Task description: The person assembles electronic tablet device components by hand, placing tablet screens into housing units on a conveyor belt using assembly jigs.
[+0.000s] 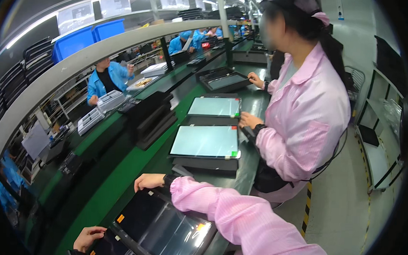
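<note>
A dark, glossy screen panel with a clear film and an orange label lies in front of me, reflecting the ceiling lights. At its far corner, the fingers of my right hand bend down over the edge. My left hand is at the lower left, fingers and thumb closed at the edge beside a second dark panel. Which of the two panels my left hand grips is hard to tell. Part of the second panel is cut off by the lower rim.
Two lit pale screens lie on black foam trays beyond my right arm. A co-worker in pink stands there, hands at the trays. Black foam stacks stand on the green belt. Across it, a person in blue handles white trays.
</note>
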Demonstrator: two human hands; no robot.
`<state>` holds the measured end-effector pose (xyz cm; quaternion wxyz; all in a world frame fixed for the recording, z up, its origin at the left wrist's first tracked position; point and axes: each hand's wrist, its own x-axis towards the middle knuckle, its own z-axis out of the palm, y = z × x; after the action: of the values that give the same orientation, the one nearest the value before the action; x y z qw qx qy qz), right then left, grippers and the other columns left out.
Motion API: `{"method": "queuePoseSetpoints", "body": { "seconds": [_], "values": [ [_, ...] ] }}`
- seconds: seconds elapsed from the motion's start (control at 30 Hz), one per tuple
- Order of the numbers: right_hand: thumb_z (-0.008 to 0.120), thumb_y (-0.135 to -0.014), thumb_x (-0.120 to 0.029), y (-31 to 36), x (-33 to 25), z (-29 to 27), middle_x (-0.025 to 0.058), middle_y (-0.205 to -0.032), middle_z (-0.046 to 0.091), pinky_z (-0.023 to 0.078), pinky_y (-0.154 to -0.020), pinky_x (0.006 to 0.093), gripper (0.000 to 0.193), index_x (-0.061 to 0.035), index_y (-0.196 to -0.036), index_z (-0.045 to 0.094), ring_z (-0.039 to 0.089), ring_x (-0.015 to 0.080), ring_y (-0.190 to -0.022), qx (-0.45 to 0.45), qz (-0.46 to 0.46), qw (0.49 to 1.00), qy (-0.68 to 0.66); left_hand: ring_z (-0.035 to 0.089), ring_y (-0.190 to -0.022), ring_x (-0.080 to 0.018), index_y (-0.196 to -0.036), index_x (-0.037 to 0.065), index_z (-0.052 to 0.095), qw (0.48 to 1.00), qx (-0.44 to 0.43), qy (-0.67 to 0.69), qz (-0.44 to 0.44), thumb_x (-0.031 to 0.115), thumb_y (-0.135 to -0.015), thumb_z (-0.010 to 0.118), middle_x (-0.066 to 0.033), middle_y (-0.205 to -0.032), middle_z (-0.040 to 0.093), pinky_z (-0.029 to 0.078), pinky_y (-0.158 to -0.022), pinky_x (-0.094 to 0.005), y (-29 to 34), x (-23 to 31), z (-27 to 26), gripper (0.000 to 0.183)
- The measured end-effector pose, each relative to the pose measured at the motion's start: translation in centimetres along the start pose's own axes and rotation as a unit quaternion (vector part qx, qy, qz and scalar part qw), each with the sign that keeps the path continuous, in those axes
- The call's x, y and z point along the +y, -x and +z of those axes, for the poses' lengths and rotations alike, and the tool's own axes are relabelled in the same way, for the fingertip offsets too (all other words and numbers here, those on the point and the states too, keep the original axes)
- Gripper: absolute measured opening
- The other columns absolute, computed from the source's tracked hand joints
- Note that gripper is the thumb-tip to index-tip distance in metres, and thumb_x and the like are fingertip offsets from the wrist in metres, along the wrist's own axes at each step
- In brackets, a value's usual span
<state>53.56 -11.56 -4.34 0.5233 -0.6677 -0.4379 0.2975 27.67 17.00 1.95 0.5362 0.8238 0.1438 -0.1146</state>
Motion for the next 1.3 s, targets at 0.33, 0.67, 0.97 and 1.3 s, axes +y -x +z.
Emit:
{"method": "queuePoseSetpoints", "body": {
  "seconds": [0.33, 0.67, 0.97, 1.3],
  "values": [
    [0.045, -0.09, -0.02, 16.8, -2.8, 3.0, 0.0226, -0.117, 0.053, 0.041, -0.093, 0.0418, 0.04, 0.0017, -0.123, 0.044, 0.052, 0.036, -0.106, 0.147, 0.039, 0.957, 0.246, 0.055, -0.107, -0.0251, -0.127, -0.003, 0.047, 0.953, 0.243, -0.036, 0.18, 0.012, -0.091, 0.056, -0.0194, -0.118, 0.056, 0.042, -0.093, -0.0319, 10.5, -10.9, 1.7, 0.041],
    [0.059, -0.085, -0.012, 29.4, -2.2, 6.5, 0.0158, -0.114, 0.057, 0.049, -0.074, 0.0292, 0.039, 0.0026, -0.119, 0.046, 0.061, 0.017, -0.086, 0.085, 0.057, 0.995, 0.003, 0.059, -0.095, -0.0209, -0.124, -0.001, 0.044, 0.949, 0.223, -0.128, 0.185, 0.016, -0.083, 0.068, -0.0157, -0.107, 0.059, 0.048, -0.083, -0.0321, 20.6, -51.6, 1.8, 0.05],
    [0.059, -0.076, -0.001, 19.5, -3.6, 10.1, 0.0104, -0.081, 0.053, 0.047, -0.062, 0.0353, 0.016, -0.0023, -0.089, 0.049, 0.059, 0.0225, -0.075, 0.284, -0.071, 0.94, 0.173, 0.062, -0.076, -0.0223, -0.099, -0.001, 0.053, 0.859, 0.49, -0.151, 0.014, 0.017, -0.073, 0.078, -0.0144, -0.085, 0.063, 0.05, -0.07, -0.0324, 23.0, -9.3, 13.8, 0.04],
    [0.053, -0.082, -0.005, -0.5, 0.6, 11.0, 0.0214, -0.126, 0.05, 0.037, -0.103, 0.0409, 0.048, 0.0034, -0.128, 0.043, 0.043, 0.0362, -0.123, 0.274, -0.099, 0.915, 0.28, 0.053, -0.108, -0.0412, -0.12, -0.007, 0.052, 0.708, 0.475, -0.514, 0.092, 0.028, -0.094, 0.048, -0.0303, -0.115, 0.055, 0.041, -0.096, -0.0429, 7.5, -11.0, 3.6, 0.044]
  ]
}}
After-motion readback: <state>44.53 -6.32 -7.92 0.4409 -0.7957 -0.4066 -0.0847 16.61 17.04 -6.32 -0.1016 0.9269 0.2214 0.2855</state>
